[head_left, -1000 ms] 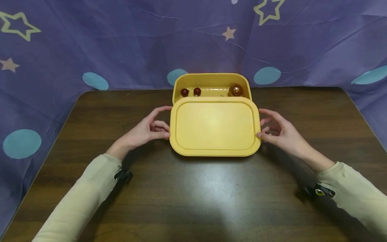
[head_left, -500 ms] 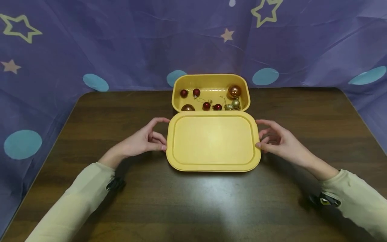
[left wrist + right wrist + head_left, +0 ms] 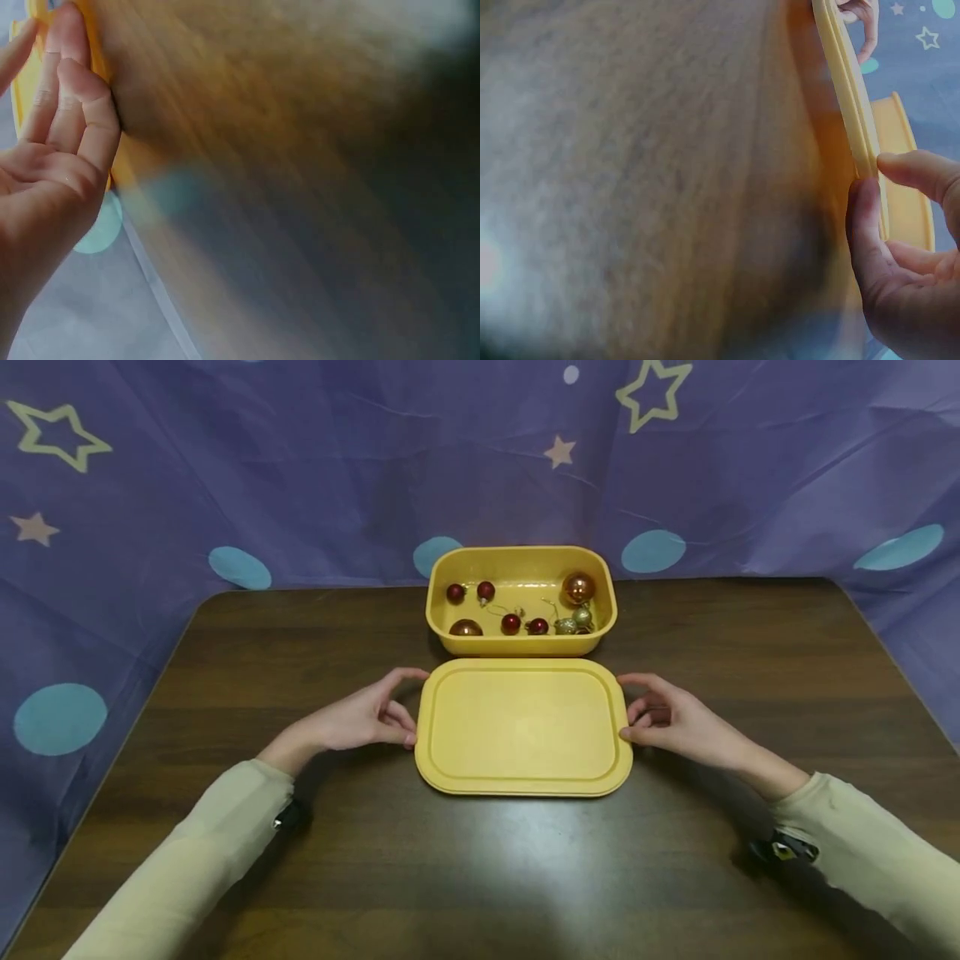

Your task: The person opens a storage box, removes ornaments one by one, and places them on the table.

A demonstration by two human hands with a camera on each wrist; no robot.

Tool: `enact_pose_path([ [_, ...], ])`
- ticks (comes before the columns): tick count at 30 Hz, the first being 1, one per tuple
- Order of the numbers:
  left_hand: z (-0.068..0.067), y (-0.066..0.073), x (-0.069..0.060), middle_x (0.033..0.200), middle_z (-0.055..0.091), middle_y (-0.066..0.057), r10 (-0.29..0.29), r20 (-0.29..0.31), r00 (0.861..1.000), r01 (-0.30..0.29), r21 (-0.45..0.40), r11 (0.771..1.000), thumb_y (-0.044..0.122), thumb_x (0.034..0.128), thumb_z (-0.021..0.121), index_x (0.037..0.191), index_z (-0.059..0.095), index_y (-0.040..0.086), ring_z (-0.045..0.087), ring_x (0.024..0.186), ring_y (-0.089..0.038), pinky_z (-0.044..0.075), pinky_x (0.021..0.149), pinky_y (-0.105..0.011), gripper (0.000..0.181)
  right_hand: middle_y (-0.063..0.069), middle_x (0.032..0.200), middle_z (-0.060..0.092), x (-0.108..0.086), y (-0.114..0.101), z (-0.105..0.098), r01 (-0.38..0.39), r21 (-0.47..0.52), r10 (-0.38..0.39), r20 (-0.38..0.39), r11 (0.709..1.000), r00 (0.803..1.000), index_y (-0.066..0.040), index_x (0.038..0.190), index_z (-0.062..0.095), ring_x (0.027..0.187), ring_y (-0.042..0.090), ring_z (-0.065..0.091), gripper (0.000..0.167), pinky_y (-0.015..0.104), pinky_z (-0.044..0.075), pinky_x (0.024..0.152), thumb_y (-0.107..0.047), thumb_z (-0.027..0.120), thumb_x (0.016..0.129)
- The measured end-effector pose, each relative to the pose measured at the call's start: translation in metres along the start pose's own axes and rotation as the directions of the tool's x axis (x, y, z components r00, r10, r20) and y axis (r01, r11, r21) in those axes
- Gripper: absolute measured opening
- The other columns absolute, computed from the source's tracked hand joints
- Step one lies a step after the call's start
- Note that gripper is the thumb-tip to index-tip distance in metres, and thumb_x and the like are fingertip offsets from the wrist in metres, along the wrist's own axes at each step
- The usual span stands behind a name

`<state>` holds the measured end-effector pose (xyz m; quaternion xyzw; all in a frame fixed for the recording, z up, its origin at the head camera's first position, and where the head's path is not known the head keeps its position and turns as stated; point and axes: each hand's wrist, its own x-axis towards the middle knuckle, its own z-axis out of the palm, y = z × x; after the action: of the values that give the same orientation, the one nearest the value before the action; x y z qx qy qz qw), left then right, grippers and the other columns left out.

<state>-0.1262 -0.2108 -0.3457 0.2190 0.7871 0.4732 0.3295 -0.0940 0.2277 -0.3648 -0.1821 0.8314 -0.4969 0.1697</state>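
Yellow lid (image 3: 525,727), its underside hidden, is pinched at both ends by the hands (image 3: 363,718) (image 3: 675,718).

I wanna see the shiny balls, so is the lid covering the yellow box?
No, the yellow lid is in front of the open yellow box, and baubles show inside.

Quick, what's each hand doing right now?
Left hand: holding the yellow rounded rectangular lid by its left end.
Right hand: holding that lid's right end.
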Motion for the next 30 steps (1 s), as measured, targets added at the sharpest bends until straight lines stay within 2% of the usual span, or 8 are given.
enact_pose_path([
  [5, -0.0031, -0.0026, 0.0050, 0.092, 0.071, -0.013, -0.043, 0.013, 0.999, 0.043, 0.002, 0.999, 0.001, 0.0893, 0.067, 0.150, 0.015, 0.003, 0.066, 0.084, -0.024, 0.051, 0.071, -0.032, 0.080, 0.012, 0.095, 0.060, 0.0048, 0.0014, 0.0016, -0.062, -0.019, 0.062, 0.006, 0.998, 0.998, 0.004, 0.140, 0.039, 0.081, 0.019, 0.060, 0.065, 0.027, 0.050, 0.065, -0.009, 0.073, 0.087],
  [12, -0.0056, -0.0030, 0.0083, 0.091, 0.071, -0.015, -0.073, 0.017, 0.997, 0.074, -0.023, 0.997, 0.000, 0.0895, 0.067, 0.152, 0.015, 0.002, 0.066, 0.084, -0.025, 0.052, 0.073, -0.034, 0.081, 0.015, 0.097, 0.058, 0.0066, 0.0003, 0.0025, -0.089, 0.005, 0.089, -0.006, 0.996, 0.996, 0.005, 0.138, 0.043, 0.079, 0.018, 0.060, 0.060, 0.027, 0.049, 0.064, -0.008, 0.072, 0.087],
  [21, -0.0071, 0.0000, 0.0084, 0.077, 0.065, -0.013, -0.068, -0.006, 0.998, 0.068, 0.054, 0.996, 0.007, 0.0914, 0.066, 0.149, 0.022, -0.001, 0.057, 0.067, -0.023, 0.049, 0.063, -0.033, 0.074, 0.018, 0.105, 0.057, 0.0082, -0.0023, 0.0020, -0.068, 0.001, 0.068, -0.016, 0.998, 0.998, 0.006, 0.135, 0.047, 0.081, 0.021, 0.060, 0.054, 0.028, 0.050, 0.063, -0.006, 0.071, 0.088],
  [24, -0.0068, 0.0010, 0.0081, 0.079, 0.065, -0.012, -0.053, -0.020, 0.998, 0.055, 0.074, 0.996, 0.007, 0.0912, 0.067, 0.149, 0.024, -0.002, 0.057, 0.069, -0.023, 0.050, 0.065, -0.033, 0.072, 0.021, 0.111, 0.057, 0.0095, -0.0020, 0.0009, -0.068, 0.033, 0.069, -0.012, 0.997, 0.998, 0.005, 0.135, 0.048, 0.085, 0.023, 0.062, 0.052, 0.029, 0.051, 0.066, -0.004, 0.069, 0.089],
  [30, -0.0056, 0.0033, 0.0097, 0.087, 0.064, -0.015, -0.044, -0.026, 0.999, 0.045, 0.020, 0.999, 0.007, 0.0911, 0.067, 0.149, 0.024, -0.002, 0.062, 0.079, -0.026, 0.053, 0.073, -0.037, 0.073, 0.023, 0.117, 0.056, 0.0116, -0.0029, -0.0034, -0.048, 0.059, 0.050, -0.018, 0.997, 0.999, 0.006, 0.134, 0.051, 0.087, 0.022, 0.064, 0.047, 0.029, 0.053, 0.070, -0.002, 0.064, 0.090],
])
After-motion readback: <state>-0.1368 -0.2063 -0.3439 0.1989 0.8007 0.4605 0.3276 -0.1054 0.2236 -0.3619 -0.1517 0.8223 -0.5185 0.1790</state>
